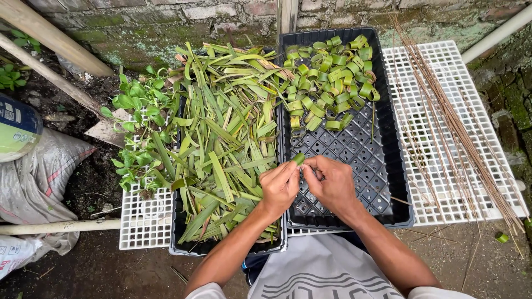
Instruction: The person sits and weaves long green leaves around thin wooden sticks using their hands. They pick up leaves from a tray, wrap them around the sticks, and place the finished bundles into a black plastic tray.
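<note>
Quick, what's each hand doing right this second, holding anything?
Left hand: closed, pinching the small green leaf ring at its fingertips.
Right hand: closed, its fingertips meet the same leaf ring from the other side.

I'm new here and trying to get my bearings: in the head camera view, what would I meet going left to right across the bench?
Small green plants → heap of cut green leaf strips → black tray with rolled leaf rings → bundle of thin brown sticks on the white grid.
</note>
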